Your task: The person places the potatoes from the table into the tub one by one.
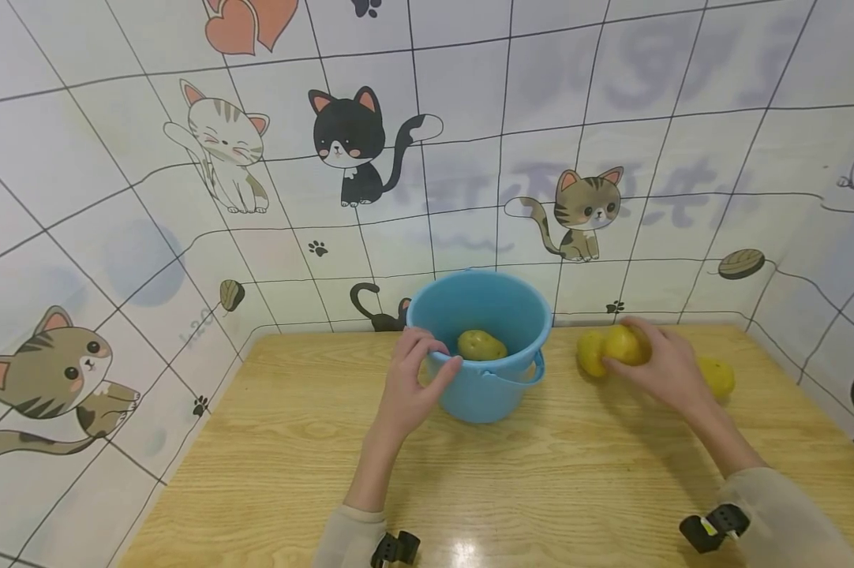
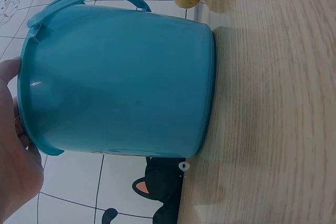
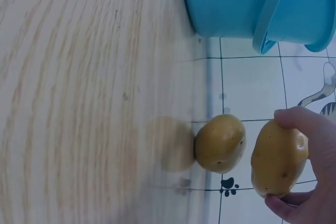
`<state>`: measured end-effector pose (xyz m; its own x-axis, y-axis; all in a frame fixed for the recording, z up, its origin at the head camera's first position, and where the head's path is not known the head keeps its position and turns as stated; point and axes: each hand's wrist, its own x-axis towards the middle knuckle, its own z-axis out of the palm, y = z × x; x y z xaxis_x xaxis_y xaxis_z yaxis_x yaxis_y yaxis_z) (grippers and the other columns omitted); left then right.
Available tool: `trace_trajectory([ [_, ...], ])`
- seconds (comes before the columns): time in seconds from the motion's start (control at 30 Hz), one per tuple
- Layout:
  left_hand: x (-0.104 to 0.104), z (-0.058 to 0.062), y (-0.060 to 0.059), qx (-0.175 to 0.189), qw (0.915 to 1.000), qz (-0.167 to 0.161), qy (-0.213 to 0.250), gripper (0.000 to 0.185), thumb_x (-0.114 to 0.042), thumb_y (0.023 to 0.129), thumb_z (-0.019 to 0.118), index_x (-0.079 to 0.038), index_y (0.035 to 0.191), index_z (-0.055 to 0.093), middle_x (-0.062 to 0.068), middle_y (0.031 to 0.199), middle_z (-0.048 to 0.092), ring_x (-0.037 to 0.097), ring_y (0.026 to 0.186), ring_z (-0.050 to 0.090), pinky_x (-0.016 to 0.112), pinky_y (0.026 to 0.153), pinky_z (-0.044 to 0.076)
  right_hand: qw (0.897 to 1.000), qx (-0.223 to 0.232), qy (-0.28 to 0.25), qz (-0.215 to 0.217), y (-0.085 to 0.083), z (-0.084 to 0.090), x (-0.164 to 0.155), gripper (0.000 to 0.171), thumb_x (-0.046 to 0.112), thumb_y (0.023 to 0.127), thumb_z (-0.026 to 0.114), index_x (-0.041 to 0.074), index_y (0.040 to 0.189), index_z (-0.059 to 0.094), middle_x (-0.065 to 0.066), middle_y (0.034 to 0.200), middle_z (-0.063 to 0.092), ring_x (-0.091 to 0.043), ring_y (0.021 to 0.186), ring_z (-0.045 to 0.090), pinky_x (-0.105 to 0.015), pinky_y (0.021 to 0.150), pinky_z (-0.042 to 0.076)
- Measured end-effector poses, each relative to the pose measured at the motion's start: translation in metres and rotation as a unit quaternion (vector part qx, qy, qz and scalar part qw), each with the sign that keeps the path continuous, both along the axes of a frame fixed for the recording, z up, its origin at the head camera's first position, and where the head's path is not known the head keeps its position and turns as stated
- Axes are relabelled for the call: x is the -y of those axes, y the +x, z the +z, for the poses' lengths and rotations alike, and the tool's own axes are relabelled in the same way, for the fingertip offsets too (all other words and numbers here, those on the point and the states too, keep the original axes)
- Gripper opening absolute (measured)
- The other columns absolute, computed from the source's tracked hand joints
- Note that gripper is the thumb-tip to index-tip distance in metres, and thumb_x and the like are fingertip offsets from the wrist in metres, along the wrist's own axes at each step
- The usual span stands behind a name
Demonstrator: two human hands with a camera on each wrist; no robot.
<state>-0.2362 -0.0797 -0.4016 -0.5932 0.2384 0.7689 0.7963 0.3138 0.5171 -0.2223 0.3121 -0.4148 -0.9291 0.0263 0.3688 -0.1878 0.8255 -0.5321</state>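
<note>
A blue bucket (image 1: 482, 394) stands upright with a potato (image 1: 481, 345) lying inside. My left hand (image 1: 411, 383) grips the near left part of its rim, fingers over the edge and thumb on the outside. In the left wrist view the hand (image 2: 21, 166) shows at the bucket's rim. To the right of the bucket, my right hand (image 1: 660, 367) pinches a potato (image 3: 280, 157) between thumb and fingers, raised off the tabletop. Close beside it, another potato (image 3: 220, 144) rests on the table. One more potato (image 1: 717, 377) lies on the table, partly behind my right wrist.
The bucket's handle (image 1: 533, 379) hangs down on its right side. A wood-grain table (image 1: 292, 457) carries everything. Behind and on both sides rise walls (image 1: 462, 181) covered with a grid and cartoon cats.
</note>
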Motion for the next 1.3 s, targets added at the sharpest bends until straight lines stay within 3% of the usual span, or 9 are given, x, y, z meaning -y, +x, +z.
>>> trace_trajectory([
  [0.33, 0.001, 0.000, 0.000, -0.008, 1.0000, -0.002, 0.002, 0.015, -0.023, 0.094, 0.071, -0.011, 0.091, 0.063, 0.002, 0.100, 0.054, 0.022, 0.105, 0.049, 0.054, 0.119, 0.021, 0.999, -0.028, -0.027, -0.006, 0.002, 0.016, 0.014, 0.073, 0.040, 0.085, 0.081, 0.008, 0.143, 0.049, -0.037, 0.137, 0.045, -0.060, 0.123, 0.038, -0.071, 0.087, 0.036],
  [0.5, 0.001, 0.000, -0.001, -0.009, 1.0000, -0.002, 0.002, 0.015, -0.024, 0.094, 0.071, -0.011, 0.091, 0.064, 0.002, 0.100, 0.054, 0.022, 0.105, 0.049, 0.054, 0.119, 0.023, 0.998, -0.035, -0.042, -0.008, 0.003, 0.023, 0.021, 0.074, 0.041, 0.085, 0.080, 0.010, 0.145, 0.048, -0.032, 0.140, 0.045, -0.055, 0.124, 0.038, -0.067, 0.085, 0.038],
  [0.93, 0.000, 0.000, -0.001, -0.003, 1.0000, 0.000, -0.001, 0.015, -0.024, 0.094, 0.071, -0.011, 0.091, 0.063, 0.002, 0.101, 0.054, 0.022, 0.107, 0.049, 0.054, 0.120, 0.021, 0.989, -0.129, -0.068, 0.001, 0.006, 0.046, 0.045, 0.072, 0.028, 0.081, 0.085, 0.009, 0.143, 0.052, -0.020, 0.139, 0.052, -0.039, 0.115, 0.047, -0.049, 0.087, 0.038],
  [1.3, -0.001, 0.001, 0.001, 0.003, 1.0000, -0.002, -0.001, 0.014, -0.023, 0.094, 0.071, -0.012, 0.092, 0.063, 0.002, 0.102, 0.053, 0.022, 0.108, 0.048, 0.051, 0.118, 0.025, 0.984, -0.155, -0.091, 0.013, 0.007, 0.063, 0.066, 0.073, 0.028, 0.080, 0.087, 0.014, 0.143, 0.054, -0.016, 0.136, 0.055, -0.034, 0.107, 0.052, -0.046, 0.085, 0.039],
])
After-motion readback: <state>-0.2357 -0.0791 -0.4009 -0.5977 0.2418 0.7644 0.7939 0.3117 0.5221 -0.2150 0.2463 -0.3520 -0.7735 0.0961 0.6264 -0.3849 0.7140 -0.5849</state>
